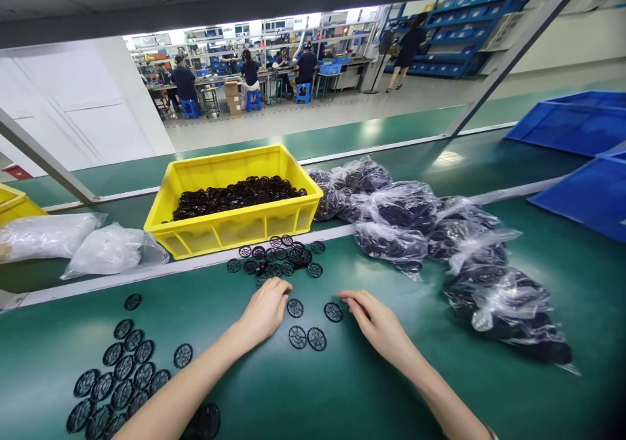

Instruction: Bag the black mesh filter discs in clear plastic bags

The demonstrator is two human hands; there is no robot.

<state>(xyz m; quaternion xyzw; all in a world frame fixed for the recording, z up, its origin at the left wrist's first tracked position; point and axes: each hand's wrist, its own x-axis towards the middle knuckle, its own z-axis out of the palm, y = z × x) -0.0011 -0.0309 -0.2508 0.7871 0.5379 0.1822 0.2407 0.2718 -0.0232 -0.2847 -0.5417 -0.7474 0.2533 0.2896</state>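
Note:
My left hand (264, 309) reaches over the green table with its fingers bent forward, just in front of a loose pile of black spoked plastic wheels (278, 255). Its thumb is apart from the fingers, and nothing shows in it. Opposite it, my right hand (374, 319) has its fingers stretched out to the left, close beside a single black wheel (333, 311). Several wheels lie flat between the hands, among them one wheel (295, 308) near my left fingertips. A larger group of wheels (124, 367) is spread left of my left forearm, which hides some of them.
Behind the pile stands a yellow bin (235, 225) with many black wheels. Tied clear bags (503, 303) of black parts lie to the right, blue bins (577, 124) farther right. White plastic bags (110, 251) lie at left. A metal post (513, 55) rises behind; people sit at far benches.

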